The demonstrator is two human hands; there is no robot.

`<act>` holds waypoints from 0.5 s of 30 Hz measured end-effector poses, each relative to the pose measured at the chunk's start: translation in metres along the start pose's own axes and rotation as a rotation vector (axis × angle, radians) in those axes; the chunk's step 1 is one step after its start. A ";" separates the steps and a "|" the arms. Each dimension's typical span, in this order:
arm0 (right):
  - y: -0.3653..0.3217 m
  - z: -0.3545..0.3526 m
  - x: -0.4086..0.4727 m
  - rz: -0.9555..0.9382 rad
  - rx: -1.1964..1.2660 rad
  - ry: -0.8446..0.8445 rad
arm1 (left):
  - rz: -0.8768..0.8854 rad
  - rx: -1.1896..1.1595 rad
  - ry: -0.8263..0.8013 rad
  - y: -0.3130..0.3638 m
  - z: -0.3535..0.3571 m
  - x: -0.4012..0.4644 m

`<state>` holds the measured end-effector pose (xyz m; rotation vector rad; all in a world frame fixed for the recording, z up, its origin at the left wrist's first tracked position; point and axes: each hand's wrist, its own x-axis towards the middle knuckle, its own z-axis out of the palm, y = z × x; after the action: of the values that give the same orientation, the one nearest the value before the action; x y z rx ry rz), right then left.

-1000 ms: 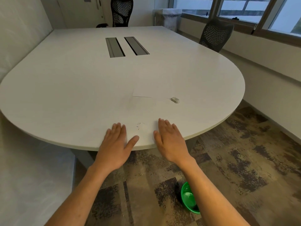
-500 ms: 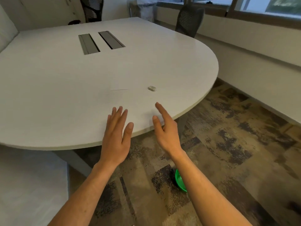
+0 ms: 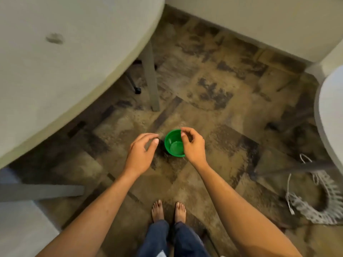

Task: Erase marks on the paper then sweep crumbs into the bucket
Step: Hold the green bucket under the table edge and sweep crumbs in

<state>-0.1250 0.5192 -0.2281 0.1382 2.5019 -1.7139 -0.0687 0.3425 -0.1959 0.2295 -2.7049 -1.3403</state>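
Bucket (image 3: pixel 174 144) first: it is small, green and round, and it stands on the carpet (image 3: pixel 213 101) right between my two hands. My right hand (image 3: pixel 193 144) hangs over its right rim. The fingers there are softly curled, with the thumb and first finger a little apart, and I think they hold nothing yet. I cannot tell if they touch the rim. My left hand (image 3: pixel 142 152) is just left of the bucket, fingers loosely bent and apart, holding nothing.

I think I am on the sweeping part, at the step of fetching the bucket. The bucket looks empty inside.

Up and far left of my fingers is the white table (image 3: pixel 74 71), with a small blurry lump (image 3: pixel 54 38) on top. It may be the eraser, but I cannot be sure. The paper and the crumbs are not in sight.

Next, I should close my right fingers on the rim, lift the bucket, and bring it up under the table edge so the crumbs can drop in.
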 end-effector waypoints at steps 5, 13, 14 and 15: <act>0.122 0.017 0.026 0.165 -0.045 -0.006 | -0.228 -0.014 -0.212 -0.104 0.101 0.034; 0.319 0.080 0.105 0.340 -0.065 0.066 | -0.600 -0.053 -0.304 -0.288 0.267 0.089; 0.345 0.089 0.114 0.359 -0.062 0.080 | -0.624 -0.045 -0.288 -0.312 0.286 0.096; 0.363 0.093 0.121 0.378 -0.053 0.083 | -0.646 -0.042 -0.269 -0.328 0.298 0.101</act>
<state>-0.1931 0.5651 -0.6132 0.6441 2.3774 -1.5135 -0.1908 0.3603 -0.6333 1.0654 -2.9426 -1.6728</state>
